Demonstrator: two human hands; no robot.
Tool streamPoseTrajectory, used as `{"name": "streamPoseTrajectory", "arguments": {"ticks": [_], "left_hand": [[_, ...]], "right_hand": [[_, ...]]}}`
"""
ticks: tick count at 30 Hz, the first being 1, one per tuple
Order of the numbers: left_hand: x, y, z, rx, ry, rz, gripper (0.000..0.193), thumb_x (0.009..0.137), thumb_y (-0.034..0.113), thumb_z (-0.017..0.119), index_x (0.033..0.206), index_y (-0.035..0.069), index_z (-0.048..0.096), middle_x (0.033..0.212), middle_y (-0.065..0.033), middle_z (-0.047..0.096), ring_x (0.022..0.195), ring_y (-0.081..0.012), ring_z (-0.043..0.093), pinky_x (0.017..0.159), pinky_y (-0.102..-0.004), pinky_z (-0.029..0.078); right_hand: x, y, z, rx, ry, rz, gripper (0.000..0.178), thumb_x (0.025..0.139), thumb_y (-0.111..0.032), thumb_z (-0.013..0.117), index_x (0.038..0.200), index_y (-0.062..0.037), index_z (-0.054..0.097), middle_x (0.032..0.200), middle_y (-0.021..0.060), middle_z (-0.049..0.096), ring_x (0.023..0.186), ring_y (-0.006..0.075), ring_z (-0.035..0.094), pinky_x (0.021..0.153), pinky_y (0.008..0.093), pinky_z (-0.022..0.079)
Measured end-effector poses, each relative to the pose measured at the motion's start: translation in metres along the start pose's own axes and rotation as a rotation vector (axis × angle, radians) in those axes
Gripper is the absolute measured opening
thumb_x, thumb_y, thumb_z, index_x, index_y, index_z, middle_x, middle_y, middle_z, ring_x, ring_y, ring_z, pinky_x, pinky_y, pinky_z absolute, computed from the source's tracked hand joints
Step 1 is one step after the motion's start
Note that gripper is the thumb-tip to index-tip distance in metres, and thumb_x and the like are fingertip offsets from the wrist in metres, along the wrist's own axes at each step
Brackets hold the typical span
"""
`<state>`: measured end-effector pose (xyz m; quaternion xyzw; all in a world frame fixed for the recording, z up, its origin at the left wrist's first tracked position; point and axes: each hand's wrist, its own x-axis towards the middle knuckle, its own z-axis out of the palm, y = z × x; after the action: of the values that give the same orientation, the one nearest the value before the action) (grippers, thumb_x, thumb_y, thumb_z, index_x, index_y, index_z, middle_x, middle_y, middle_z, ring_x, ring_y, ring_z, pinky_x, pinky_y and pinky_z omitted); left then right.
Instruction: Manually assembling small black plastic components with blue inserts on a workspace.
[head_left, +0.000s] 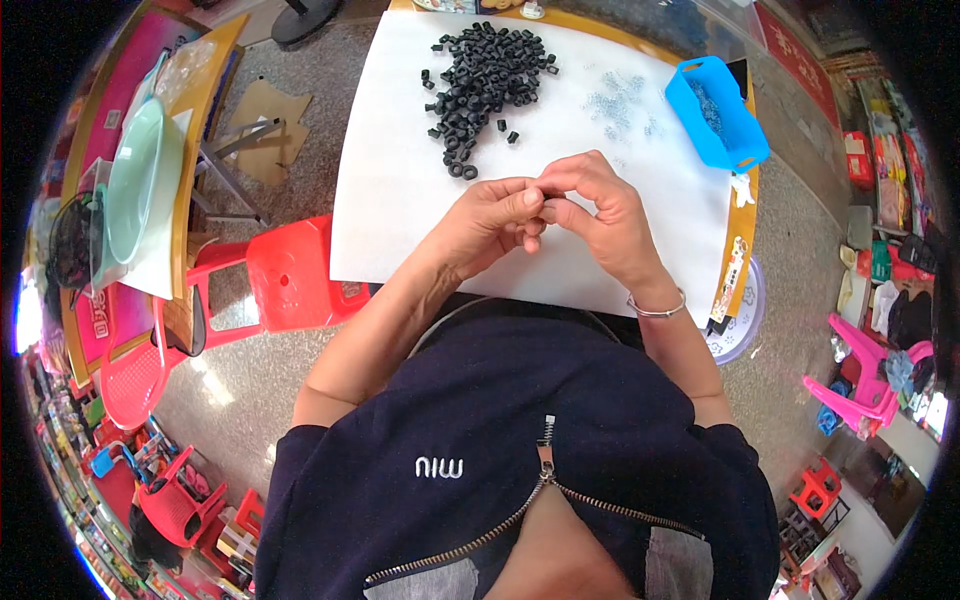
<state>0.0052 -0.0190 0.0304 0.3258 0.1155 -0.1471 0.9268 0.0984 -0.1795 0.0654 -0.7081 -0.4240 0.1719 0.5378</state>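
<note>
One wood-edged table [742, 212], mostly covered by a broad white sheet [385, 190]. Past the left edge of the sheet, a red plastic stool [312, 258] with a round hole in its seat. Farther out beyond that same edge, a pale green basin [140, 190].

On the far part of the sheet, left of its middle, a heap of small black parts [490, 75]: dull, short and stubby, ring-shaped with round openings where turned upward, some with little side tabs. Thick and jumbled at the far end, thinning to a narrow tail toward the near edge of the sheet, with a few strays at the sides.

At the right edge of the sheet, toward its far corner, a bright blue basket [688, 118], with pale bluish bits inside.

Over the near half of the sheet, left hand [500, 215] and right hand [605, 215], thumbs and fingertips drawn together in a close pinch. Only a dark sliver visible between; cannot tell for certain about anything held there. On the right wrist, above the sheet, a silver bangle [657, 311].

Between heap and basket, flat on the sheet, a loose scatter of tiny see-through bits [615, 100], faintly blue.
</note>
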Motion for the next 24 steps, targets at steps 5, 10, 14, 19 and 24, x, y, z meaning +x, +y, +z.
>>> {"name": "streamPoseTrajectory", "arguments": {"ticks": [5,10,14,19,24], "left_hand": [[-0.006,0.009,0.014,-0.033,0.043,0.047,0.03,0.091,0.02,0.059,0.11,-0.003,0.059,0.091,-0.008,0.064,0.071,-0.0126,0.06,0.069,-0.0264,0.053],[-0.009,0.007,0.021,-0.015,0.123,0.101,0.026,0.091,0.011,0.057,0.113,-0.002,0.057,0.094,-0.0122,0.064,0.069,-0.0142,0.062,0.067,-0.0262,0.054],[-0.009,0.006,0.023,-0.018,0.11,0.128,0.026,0.091,0.011,0.057,0.112,-0.002,0.057,0.094,-0.0127,0.064,0.067,-0.0132,0.062,0.066,-0.0255,0.054],[-0.014,0.006,0.024,-0.015,0.109,0.134,0.026,0.09,0.011,0.057,0.112,-0.002,0.058,0.093,-0.0116,0.064,0.067,-0.0117,0.061,0.065,-0.0248,0.054],[-0.018,0.008,0.024,-0.037,0.121,0.162,0.026,0.09,0.012,0.058,0.113,-0.001,0.058,0.094,-0.0103,0.064,0.068,-0.0108,0.061,0.065,-0.0235,0.053]], "right_hand": [[0.003,-0.003,0.001,-0.099,0.143,-0.092,0.017,0.075,-0.001,0.064,0.091,-0.0064,0.068,0.094,0.0033,0.061,0.087,0.0185,0.053,0.079,0.0297,0.045],[-0.002,-0.003,0.003,0.126,0.172,-0.008,0.018,0.078,0.001,0.063,0.095,-0.0047,0.067,0.094,0.0027,0.06,0.085,0.0139,0.054,0.077,0.0263,0.045],[-0.004,-0.006,0.006,0.461,0.246,0.126,0.017,0.083,0.003,0.059,0.098,-0.0009,0.066,0.096,0.0036,0.062,0.087,0.0097,0.057,0.079,0.0229,0.047],[-0.004,-0.011,0.008,0.537,0.277,0.191,0.018,0.085,0.003,0.058,0.101,0.0012,0.065,0.098,0.0045,0.063,0.089,0.0093,0.057,0.081,0.0222,0.047],[-0.003,-0.009,0.009,0.454,0.254,0.131,0.018,0.085,0.004,0.058,0.101,0.0015,0.064,0.098,0.0033,0.062,0.09,0.009,0.056,0.08,0.022,0.045]]}}
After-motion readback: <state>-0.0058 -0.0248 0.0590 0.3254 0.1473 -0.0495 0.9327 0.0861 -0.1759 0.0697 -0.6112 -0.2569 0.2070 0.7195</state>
